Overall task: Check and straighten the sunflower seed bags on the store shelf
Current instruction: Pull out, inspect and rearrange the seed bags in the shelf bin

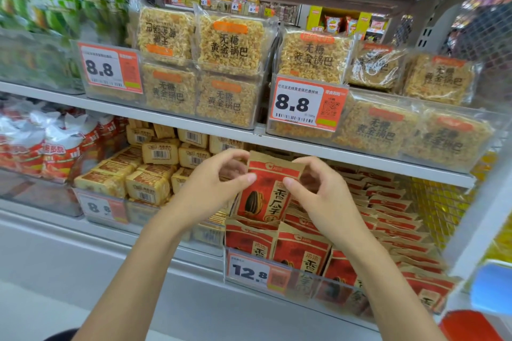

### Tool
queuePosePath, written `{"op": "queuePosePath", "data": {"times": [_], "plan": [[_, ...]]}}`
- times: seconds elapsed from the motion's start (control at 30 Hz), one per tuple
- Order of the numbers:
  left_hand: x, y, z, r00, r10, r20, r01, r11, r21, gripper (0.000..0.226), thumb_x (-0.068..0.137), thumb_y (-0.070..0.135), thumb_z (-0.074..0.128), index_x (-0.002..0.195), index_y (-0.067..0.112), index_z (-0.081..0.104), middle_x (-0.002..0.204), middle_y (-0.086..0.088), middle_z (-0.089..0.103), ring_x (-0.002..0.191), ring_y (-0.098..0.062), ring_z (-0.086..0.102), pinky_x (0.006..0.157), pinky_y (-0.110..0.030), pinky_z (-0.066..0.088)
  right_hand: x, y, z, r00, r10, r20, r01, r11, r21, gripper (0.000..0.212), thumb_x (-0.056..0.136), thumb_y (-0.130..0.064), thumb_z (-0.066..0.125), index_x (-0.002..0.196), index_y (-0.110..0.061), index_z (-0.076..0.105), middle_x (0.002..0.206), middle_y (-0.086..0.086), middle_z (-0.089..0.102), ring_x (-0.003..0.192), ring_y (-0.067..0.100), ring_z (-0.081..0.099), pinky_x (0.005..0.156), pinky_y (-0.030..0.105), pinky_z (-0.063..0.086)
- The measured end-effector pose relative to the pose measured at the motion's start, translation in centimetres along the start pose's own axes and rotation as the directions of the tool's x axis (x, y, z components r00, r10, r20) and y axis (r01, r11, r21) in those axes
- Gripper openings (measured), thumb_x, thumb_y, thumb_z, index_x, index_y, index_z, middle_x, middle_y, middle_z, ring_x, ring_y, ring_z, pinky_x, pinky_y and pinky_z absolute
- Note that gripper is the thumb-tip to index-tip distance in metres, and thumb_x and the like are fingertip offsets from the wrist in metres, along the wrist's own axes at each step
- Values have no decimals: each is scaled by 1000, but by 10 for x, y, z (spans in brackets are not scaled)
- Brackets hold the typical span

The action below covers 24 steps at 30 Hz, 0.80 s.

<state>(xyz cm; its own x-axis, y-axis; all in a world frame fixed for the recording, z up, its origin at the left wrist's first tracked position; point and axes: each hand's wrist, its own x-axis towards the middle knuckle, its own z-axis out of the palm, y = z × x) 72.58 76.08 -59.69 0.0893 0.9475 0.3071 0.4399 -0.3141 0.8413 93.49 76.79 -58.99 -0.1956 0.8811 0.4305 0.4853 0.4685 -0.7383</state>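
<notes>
Store shelf (177, 271) packed with snacks: near its front edge, toward the right end, one sunflower seed bag (263, 196) is held upright just above the rows of seed bags (302, 252). Left grip (219, 183) and right grip (318, 191) each pinch one of its upper corners.

Upper shelf (50, 95) and lower shelf (41, 230), both stocked.
Rice-crust packs (230, 44) up at twelve o'clock; sunflower seed bags (302, 252) down at five.
</notes>
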Motion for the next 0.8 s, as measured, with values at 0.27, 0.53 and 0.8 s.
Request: {"op": "queuePosePath", "data": {"times": [0.27, 0.53, 0.8], "plan": [[3, -18, 3, 997, -65, 32, 55, 967, 247, 13, 88, 28, 72, 89, 41, 70, 94, 25, 60, 95, 1, 53, 87, -26, 45, -1, -1, 20, 983, 89, 162, -6, 891, -453, 17, 92, -37, 62, 105, -32, 72, 95, -18, 69, 78, -1, 57, 76, 23, 50], [6, -22, 6, 979, -169, 112, 127, 940, 315, 10, 91, 31, 68, 94, 31, 78, 104, 16, 72, 101, 1, 62, 100, -34, 49, 1, -4, 21, 970, 137, 200, -7, 840, -542, 18, 92, -39, 64, 102, -31, 76, 108, -13, 73, 99, 3, 65, 88, 26, 53], [4, -20, -5, 987, -129, -94, 140, 983, 121, 18, 96, 26, 60, 88, 23, 77, 78, 18, 70, 65, 8, 58, 67, -21, 45, 14, 5, 4, 998, 43, 38, -20, 877, -480, 18, 92, -32, 65, 107, -28, 73, 106, -15, 71, 98, 2, 63, 92, 27, 52]]}}
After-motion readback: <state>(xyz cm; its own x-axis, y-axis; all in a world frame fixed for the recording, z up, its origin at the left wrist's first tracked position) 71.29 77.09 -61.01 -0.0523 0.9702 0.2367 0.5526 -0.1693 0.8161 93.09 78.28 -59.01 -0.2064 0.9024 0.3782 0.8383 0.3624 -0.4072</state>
